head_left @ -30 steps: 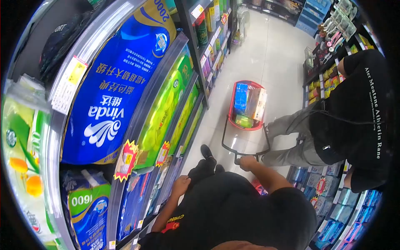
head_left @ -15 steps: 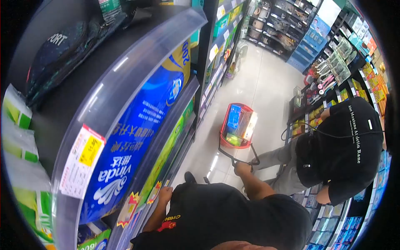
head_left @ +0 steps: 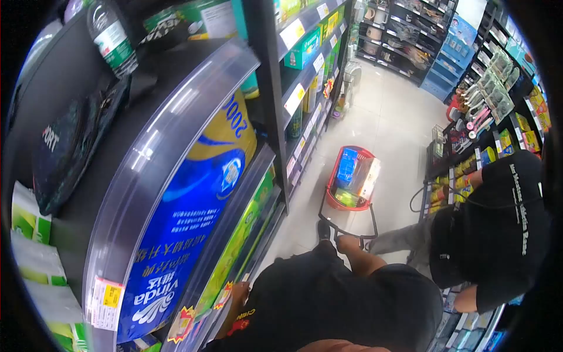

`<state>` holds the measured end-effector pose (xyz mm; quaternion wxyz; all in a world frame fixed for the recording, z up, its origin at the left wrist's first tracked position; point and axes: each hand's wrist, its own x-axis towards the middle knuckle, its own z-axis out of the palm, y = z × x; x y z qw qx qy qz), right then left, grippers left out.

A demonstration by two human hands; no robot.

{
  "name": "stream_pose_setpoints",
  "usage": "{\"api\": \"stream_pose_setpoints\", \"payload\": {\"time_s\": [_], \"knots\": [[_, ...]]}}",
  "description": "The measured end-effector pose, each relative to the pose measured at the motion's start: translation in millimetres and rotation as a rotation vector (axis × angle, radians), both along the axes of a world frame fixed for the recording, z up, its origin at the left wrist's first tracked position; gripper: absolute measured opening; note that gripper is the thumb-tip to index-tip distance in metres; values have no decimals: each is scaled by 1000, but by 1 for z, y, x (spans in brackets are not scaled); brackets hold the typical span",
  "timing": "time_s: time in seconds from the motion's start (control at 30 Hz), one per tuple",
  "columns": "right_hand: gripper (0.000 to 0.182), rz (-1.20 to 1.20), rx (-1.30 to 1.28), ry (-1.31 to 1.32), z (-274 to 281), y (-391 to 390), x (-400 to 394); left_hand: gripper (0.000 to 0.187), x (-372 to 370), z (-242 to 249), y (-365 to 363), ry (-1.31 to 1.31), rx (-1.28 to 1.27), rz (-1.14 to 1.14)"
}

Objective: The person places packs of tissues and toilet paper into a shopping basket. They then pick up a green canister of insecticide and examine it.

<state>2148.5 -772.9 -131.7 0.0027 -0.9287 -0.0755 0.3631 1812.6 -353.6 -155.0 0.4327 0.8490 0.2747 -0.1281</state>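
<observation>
My right hand (head_left: 348, 243) is closed around the black pull handle (head_left: 374, 220) of a red shopping basket (head_left: 333, 182). The basket stands on the floor ahead of me and holds a blue pack (head_left: 347, 167), a pale box (head_left: 369, 178) and something yellow-green low inside. My left hand (head_left: 239, 291) hangs low beside the left shelf, close to its price-tag edge. It is dim and small, and its fingers do not show clearly. Above it, a large blue Vinda tissue pack (head_left: 176, 234) sits behind a clear shelf guard (head_left: 158, 138).
A person in a black T-shirt (head_left: 498, 229) stands close on my right, facing the right-hand shelves. A bottle (head_left: 111, 38) and a dark bag (head_left: 73, 146) lie on the upper left shelf. Pale floor (head_left: 390, 111) runs between the shelves toward a blue display stand (head_left: 448, 56).
The view has shifted, so the basket and the other person sit farther right. My foot now shows farther forward, near the basket handle. My right hand keeps its hold on the handle.
</observation>
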Motion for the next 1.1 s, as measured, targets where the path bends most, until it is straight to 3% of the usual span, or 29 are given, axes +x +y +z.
{"api": "stream_pose_setpoints", "payload": {"time_s": [0.23,0.33,0.37,0.43,0.53,0.6,0.7,0.8,0.83,0.93,1.0,1.03,1.07,1.1], "knots": [[30,79,38,70,-4,-4,91,33,83,30,-47,116,-75,108],[30,162,35,125,-7,-4,131,34,132,48,-90,63,-208,429],[30,213,76,111,-3,-8,141,35,159,78,-103,127,-248,523],[31,366,168,83,-1,-14,170,37,173,64,-108,28,-130,424],[30,566,277,110,-56,-29,213,37,219,146,-142,-211,-71,631],[34,286,148,355,-62,-30,234,33,238,193,-155,-324,-42,753],[45,251,160,498,-69,-27,246,28,240,257,-164,-488,-8,985],[49,702,234,380,-93,-14,256,22,228,317,-163,-756,168,1117],[46,1283,389,227,-154,-17,272,22,222,331,-160,-880,208,1210],[43,856,194,296,-53,31,267,22,192,376,-142,-985,619,1407],[42,797,155,50,-35,51,264,23,176,404,-129,-1129,818,1497],[43,903,460,-70,-74,52,280,26,169,417,-122,-1108,925,1524],[46,750,588,5,21,79,262,30,163,429,-116,-1081,1029,1549],[45,654,694,33,47,99,260,33,160,438,-109,-1108,1055,1565]]}}
